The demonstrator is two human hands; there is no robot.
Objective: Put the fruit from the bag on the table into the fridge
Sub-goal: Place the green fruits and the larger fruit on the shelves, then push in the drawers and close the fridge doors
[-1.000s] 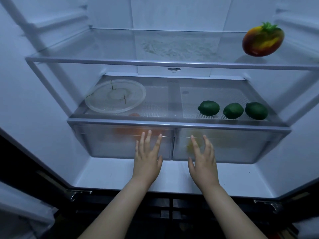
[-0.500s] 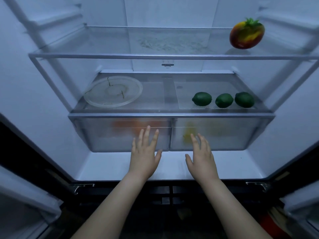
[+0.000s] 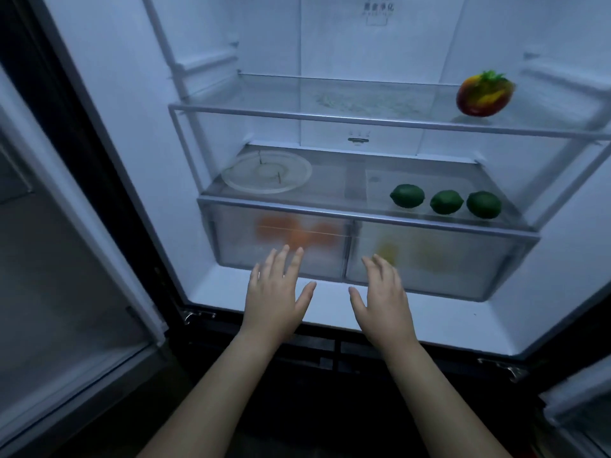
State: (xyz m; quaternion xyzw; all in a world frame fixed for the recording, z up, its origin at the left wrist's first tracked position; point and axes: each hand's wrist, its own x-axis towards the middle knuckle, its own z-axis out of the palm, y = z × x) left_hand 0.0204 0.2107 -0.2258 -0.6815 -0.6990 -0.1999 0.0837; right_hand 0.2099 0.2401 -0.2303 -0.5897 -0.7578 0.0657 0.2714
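The fridge stands open in front of me. A red and yellow mango [image 3: 484, 95] lies at the right end of the upper glass shelf [image 3: 330, 119]. Three green limes [image 3: 444, 201] sit in a row on the right of the lower shelf [image 3: 330, 214]. Orange fruit [image 3: 297, 233] shows blurred through the frosted left drawer [image 3: 284, 256]. Yellow fruit [image 3: 410, 256] shows through the right drawer [image 3: 456, 269]. My left hand [image 3: 276, 299] is open and empty, just in front of the left drawer. My right hand [image 3: 383, 302] is open and empty before the right drawer. The bag and table are out of view.
A clear round plate [image 3: 266, 171] lies on the left of the lower shelf. The left fridge door [image 3: 66, 259] stands open beside me, and part of the right door [image 3: 582, 411] shows at the lower right. A dark lower compartment front [image 3: 330, 355] runs under the fridge floor.
Both hands have drawn back slightly from the drawer fronts. My view has shifted left and back, so the fridge interior now sits to the right and the left door shows.
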